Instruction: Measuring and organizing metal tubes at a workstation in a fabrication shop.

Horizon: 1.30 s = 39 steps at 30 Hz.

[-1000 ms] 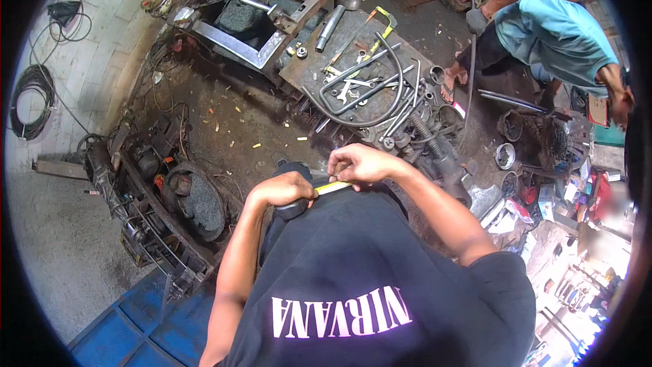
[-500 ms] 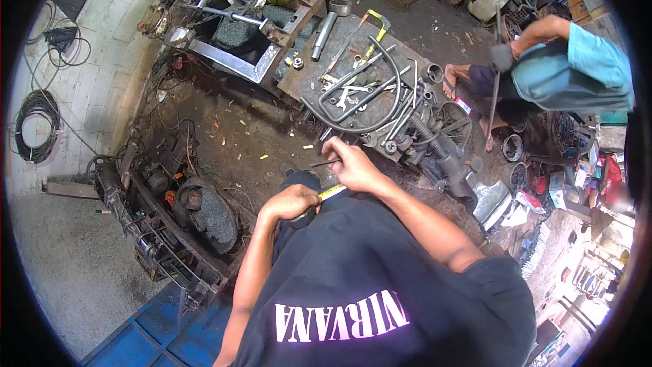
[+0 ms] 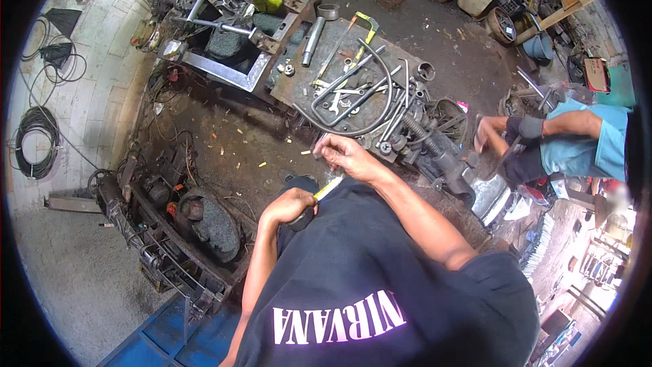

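Note:
My left hand (image 3: 288,205) is closed around a tape measure (image 3: 302,221), whose dark case shows below the palm. A short length of its yellow blade (image 3: 329,189) sticks out up and to the right, over my dark shirt. Just past the blade's end, my right hand (image 3: 348,158) is raised with its fingers curled together. Something thin seems pinched at those fingertips, too small and blurred to name. Beyond that hand stands a metal workbench (image 3: 288,81) bearing bent tubes (image 3: 387,95), wrenches (image 3: 337,95) and a yellow-framed hacksaw (image 3: 370,25).
A co-worker (image 3: 577,132) in a light blue shirt bends down at the right, beside a bench vise (image 3: 441,160). A metal frame machine (image 3: 224,68) stands at the far left. Nearer on the left are rusty machinery (image 3: 146,231) and a round pan (image 3: 214,224) of grey bits.
My right hand has turned, and the dark thin stick seen in it before no longer shows clearly. The tape blade points more steeply upward. The co-worker has moved nearer and bent lower.

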Each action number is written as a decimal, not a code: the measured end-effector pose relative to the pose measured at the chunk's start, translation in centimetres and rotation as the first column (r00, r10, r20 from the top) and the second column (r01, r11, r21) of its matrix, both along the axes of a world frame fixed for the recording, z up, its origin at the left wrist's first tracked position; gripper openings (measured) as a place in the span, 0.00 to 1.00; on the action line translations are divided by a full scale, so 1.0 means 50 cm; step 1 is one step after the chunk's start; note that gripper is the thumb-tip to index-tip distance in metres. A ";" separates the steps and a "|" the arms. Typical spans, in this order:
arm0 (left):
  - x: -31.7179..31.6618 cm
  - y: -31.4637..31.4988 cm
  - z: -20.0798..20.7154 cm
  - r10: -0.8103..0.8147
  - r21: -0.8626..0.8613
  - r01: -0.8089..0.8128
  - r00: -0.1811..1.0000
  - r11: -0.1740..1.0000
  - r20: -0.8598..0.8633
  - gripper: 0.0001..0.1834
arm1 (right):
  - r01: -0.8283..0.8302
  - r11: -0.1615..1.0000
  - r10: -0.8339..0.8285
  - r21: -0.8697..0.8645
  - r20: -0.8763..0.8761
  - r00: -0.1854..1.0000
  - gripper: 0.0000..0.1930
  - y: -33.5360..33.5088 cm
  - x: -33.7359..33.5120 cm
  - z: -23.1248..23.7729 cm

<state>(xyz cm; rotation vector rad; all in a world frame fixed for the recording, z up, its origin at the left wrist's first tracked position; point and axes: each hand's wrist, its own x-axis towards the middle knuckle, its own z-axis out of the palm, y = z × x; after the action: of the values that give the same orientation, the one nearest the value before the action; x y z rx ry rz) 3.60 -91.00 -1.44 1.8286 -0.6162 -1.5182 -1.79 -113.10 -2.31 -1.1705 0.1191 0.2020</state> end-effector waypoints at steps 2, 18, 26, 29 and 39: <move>-0.002 0.001 -0.006 0.029 -0.011 -0.029 1.000 1.000 -0.008 0.15 | 0.057 0.997 -0.054 -0.051 0.054 0.997 0.15 -0.001 -0.004 0.012; -0.007 0.009 -0.044 0.101 0.146 -0.112 0.992 0.983 0.075 0.14 | 0.206 0.924 -0.276 -0.322 -0.189 0.942 0.04 -0.042 -0.039 -0.038; -0.006 0.024 -0.064 0.109 0.193 -0.127 0.989 0.973 0.100 0.15 | 0.287 0.885 -0.340 -0.367 -0.087 0.936 0.07 -0.032 -0.069 -0.101; -0.006 0.020 -0.057 0.111 0.188 -0.131 0.987 0.973 0.113 0.15 | 0.242 0.910 -0.313 -0.336 -0.174 0.934 0.08 -0.039 -0.072 -0.117; -0.014 0.010 -0.054 0.103 0.228 -0.128 0.988 0.965 0.118 0.16 | 0.193 0.771 -0.398 -0.607 -0.222 0.890 0.15 -0.054 -0.071 -0.228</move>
<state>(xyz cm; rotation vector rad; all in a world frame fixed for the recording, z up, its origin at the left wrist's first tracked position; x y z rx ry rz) 2.92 -90.50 -4.14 2.0962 -0.3828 -1.4746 -5.32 -115.80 -13.71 -1.6916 0.7179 0.0779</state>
